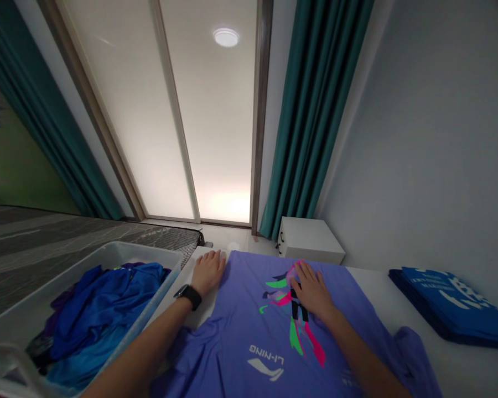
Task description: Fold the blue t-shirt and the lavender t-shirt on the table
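A purple T-shirt (240,309) with a white logo and a bright pink, green and black print lies spread over the white table (369,282). My right hand (313,290) rests flat on the print, fingers stretched out. Beside the shirt's left edge, my left hand (208,271) lies palm down, fingers extended, on the tabletop; a black watch is on that wrist. Neither hand grips anything. The shirt's sleeves look rumpled at both sides, and its near end runs out of the picture.
On the left stands a translucent plastic bin (149,251) heaped with blue and dark clothes (103,309). A stack of folded blue shirts (456,304) sits at the table's right. Beyond are a white cabinet (311,237), teal curtains (315,110), glass sliding doors (216,121) and a grey mattress (66,237).
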Demonstrator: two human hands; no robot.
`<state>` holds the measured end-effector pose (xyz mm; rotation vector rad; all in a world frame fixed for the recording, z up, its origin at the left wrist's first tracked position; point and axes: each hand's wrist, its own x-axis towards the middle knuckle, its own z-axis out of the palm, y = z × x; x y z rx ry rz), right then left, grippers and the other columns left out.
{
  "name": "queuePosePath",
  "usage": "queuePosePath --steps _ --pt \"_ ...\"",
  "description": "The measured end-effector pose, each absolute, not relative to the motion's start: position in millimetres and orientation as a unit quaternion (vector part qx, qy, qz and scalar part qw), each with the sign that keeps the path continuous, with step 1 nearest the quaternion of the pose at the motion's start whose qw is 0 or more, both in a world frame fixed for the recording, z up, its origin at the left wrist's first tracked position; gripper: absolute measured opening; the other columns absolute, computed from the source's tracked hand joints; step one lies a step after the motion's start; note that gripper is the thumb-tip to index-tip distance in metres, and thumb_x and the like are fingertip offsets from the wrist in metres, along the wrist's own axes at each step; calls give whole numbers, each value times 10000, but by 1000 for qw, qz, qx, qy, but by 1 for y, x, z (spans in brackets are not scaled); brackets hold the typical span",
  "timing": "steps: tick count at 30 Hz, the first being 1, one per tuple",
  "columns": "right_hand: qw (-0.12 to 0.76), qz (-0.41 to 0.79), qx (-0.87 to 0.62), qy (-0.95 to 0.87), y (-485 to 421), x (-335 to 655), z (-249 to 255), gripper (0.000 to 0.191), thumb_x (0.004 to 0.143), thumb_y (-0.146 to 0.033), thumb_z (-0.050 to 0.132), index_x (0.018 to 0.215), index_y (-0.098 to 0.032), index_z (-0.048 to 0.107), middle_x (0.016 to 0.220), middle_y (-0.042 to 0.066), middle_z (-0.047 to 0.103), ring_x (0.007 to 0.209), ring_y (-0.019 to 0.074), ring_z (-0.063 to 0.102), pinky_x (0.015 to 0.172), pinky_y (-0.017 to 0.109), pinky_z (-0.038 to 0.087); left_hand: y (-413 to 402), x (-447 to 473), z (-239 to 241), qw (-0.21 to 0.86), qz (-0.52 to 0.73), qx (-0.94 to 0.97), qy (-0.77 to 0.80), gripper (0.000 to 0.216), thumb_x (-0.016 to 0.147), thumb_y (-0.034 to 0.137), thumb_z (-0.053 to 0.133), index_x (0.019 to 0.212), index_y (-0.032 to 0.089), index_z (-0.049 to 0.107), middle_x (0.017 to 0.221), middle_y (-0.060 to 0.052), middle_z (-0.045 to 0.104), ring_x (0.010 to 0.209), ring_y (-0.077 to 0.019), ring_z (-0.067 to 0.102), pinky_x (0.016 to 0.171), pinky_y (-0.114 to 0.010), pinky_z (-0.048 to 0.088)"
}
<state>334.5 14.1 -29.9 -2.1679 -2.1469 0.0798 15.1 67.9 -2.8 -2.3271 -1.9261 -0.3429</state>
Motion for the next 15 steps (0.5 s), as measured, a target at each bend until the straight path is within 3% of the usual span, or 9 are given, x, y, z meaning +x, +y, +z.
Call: queuePosePath --steps 2,6,11,15 --pt "60 13 -703 -709 13 337 -29 620 971 -423 240 1509 -119 300 1588 88 233 1472 213 146 1183 464 72 77 19 -4 40 -106 -778 -617 492 995 332 269 1399 117 449 1415 -145 510 1303 -266 461 1093 -417 335" --pt "49 25 -701 -711 11 334 -33 617 972 -435 239 1507 -135 307 1585 78 241 1468 216 164 1175 485 99 91 41 -14 -8 -73 -841 -535 542 997 425 297 1487 197 334 1552 -47 354 1431 -198 288 1182 -382 191" --pt "37 32 -704 -709 7 331 -32 612 974 -439 236 1514 -159 296 1593 61 219 1471 212 155 1179 474 69 113 32 -22 -24 -57 -789 -612 521 1001 421 243 1432 189 422 1480 -119 456 1409 -307 328 1126 -611 187" --pt "34 37 -705 -707 6 330 -28 612 972 -433 241 1516 -155 291 1592 65 223 1470 219 158 1179 483 67 125 6 -20 -16 -73 -772 -631 478 1002 287 223 1410 162 439 1465 -141 467 1381 -294 377 1113 -597 227"
